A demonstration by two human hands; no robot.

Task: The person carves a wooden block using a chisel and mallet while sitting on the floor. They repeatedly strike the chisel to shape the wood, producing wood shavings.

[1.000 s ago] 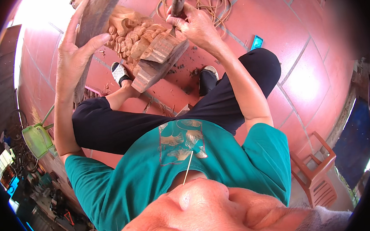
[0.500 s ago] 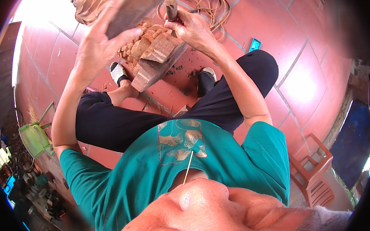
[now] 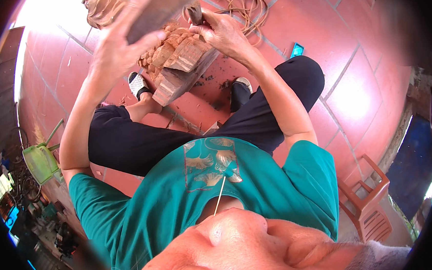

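Note:
My left hand (image 3: 118, 47) grips a broad, dark wooden mallet (image 3: 163, 13), blurred and cut off by the upper edge; its thumb sticks out to the right. My right hand (image 3: 223, 32) is closed round a chisel (image 3: 194, 13), whose worn butt end points up. The chisel's lower end is hidden behind the fingers and the wood. Below and between both hands lies a reddish-brown wood carving (image 3: 172, 51) with rounded, lumpy relief. It rests on a thick wooden block (image 3: 179, 85) between my feet.
Coiled orange cable (image 3: 251, 16) lies beyond my right hand, with a small blue object (image 3: 297, 50) nearer my knee. Another carved brown piece (image 3: 102, 10) lies at the far left. A green chair (image 3: 40, 163) stands left, a brown plastic chair (image 3: 368, 200) right. Wood chips litter the tiles.
The chisel's butt end has shifted slightly left and tilted, with my right hand moving a little along with it. My left hand and the mallet have barely moved.

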